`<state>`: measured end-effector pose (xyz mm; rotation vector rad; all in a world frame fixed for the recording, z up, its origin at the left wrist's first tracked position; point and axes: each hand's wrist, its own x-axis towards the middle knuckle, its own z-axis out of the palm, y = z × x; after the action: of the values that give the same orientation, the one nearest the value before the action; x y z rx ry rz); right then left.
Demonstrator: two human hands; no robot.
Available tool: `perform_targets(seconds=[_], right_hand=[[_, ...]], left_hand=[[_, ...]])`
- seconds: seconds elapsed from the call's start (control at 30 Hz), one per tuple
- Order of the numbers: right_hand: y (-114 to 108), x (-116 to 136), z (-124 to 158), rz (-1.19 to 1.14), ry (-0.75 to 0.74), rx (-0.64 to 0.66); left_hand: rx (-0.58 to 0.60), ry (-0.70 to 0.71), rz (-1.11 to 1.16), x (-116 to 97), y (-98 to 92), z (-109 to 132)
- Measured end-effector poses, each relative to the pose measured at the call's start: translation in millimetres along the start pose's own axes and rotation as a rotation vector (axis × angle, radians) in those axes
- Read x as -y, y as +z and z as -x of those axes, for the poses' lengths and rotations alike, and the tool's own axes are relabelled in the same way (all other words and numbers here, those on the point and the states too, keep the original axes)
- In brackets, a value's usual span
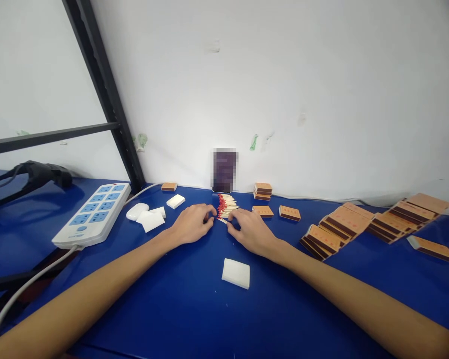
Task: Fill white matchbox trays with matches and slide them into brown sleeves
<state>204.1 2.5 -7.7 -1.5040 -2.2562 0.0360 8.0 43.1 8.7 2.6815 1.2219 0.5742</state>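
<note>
The matches lie piled on the table between the hands. Left hand: half-curled, fingertips parted, apparently empty. Right hand: curled at the stick ends; grip cannot be confirmed. Sticks should be light, stiff, snappable; pinch mid-shaft.

On my monitor I see red-tipped, pale yellow matches mid-frame on a deep blue table, orange-tan, dark-edged matchboxes at right, a white power strip with light-blue sockets at left, and green smudges on the white wall above.
</note>
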Motion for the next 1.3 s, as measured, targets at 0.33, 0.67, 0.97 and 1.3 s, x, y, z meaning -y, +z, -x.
perform_targets(seconds=[0.33, 0.67, 0.97, 1.3], right_hand=[[1, -8, -1, -0.136, -0.030, 0.019], [-4, -9, 12, -0.083, -0.011, -0.027], [1, -12, 13, -0.102, 0.006, -0.013], [-4, -9, 14, -0.038, 0.025, -0.010]], left_hand=[[-0.065, 0.024, -0.038, -1, 9.1, 4], [0.007, 0.066, -0.132, 1, 7.9, 6], [0.070, 0.079, -0.100, 1, 7.7, 4], [0.143, 0.128, -0.052, -6, -0.7, 11]])
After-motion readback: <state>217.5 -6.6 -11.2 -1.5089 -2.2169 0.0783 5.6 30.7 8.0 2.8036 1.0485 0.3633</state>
